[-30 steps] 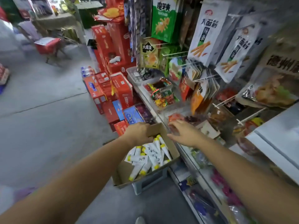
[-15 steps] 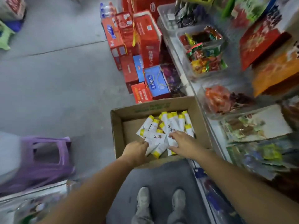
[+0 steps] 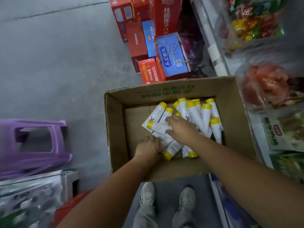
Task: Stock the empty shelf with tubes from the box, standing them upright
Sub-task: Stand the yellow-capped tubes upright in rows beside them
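Note:
An open cardboard box point(image 3: 115, 132) stands on the floor in front of my feet. In it lie several white tubes point(image 3: 204, 119) with yellow caps, piled loosely on their sides. My left hand point(image 3: 148, 148) is inside the box at the near-left edge of the pile, its fingers curled down onto a tube point(image 3: 171, 147) with the fingertips hidden. My right hand point(image 3: 181, 129) reaches over the middle of the pile with fingers stretched left. Its thumb and forefinger lie on either side of another tube point(image 3: 156, 126). No empty shelf is in view.
Shelves with bagged snacks point(image 3: 266, 86) run along the right, close to the box. Red and blue gift cartons point(image 3: 172, 63) stand on the floor beyond the box. A purple plastic stool point(image 3: 32, 145) sits at the left. My shoes point(image 3: 148, 195) are just behind the box.
The view has tilted down onto the box. My left hand moved from the box's near rim into the tubes. My right hand slid left across the pile.

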A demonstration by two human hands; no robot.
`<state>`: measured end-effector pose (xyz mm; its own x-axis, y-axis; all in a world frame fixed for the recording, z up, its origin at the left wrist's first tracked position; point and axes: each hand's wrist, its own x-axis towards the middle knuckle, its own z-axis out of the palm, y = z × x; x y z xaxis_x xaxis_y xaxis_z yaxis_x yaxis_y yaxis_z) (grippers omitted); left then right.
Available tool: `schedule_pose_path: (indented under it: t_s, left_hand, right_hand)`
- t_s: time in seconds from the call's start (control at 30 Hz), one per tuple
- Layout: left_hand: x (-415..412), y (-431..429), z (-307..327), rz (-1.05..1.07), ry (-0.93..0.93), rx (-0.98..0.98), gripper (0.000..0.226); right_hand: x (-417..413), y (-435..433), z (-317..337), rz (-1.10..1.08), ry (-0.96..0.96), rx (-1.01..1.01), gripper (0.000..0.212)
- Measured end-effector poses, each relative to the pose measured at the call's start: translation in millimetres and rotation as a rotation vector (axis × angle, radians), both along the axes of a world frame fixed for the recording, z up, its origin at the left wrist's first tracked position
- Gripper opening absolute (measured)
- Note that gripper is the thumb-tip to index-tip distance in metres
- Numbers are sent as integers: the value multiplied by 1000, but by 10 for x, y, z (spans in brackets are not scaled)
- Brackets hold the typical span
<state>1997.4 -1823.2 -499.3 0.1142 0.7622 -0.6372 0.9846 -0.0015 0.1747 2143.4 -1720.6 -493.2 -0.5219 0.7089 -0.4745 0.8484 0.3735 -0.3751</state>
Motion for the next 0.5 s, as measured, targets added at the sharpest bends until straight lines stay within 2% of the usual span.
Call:
schedule_pose_path:
  t_s: [0.17, 0.33, 0.5]
  left_hand:
    - [-11, 34, -262, 42, -28, -22, 67]
    - [-3, 5, -379, 60, 4, -38, 77]
    - [-15, 11, -446, 99, 23, -61, 85]
  right_hand:
    - [-224, 112, -237, 39, -20, -10, 56]
    - [-422, 177, -365, 68, -11, -47, 50]
    - [-544, 222, -402, 99, -5, -109, 58]
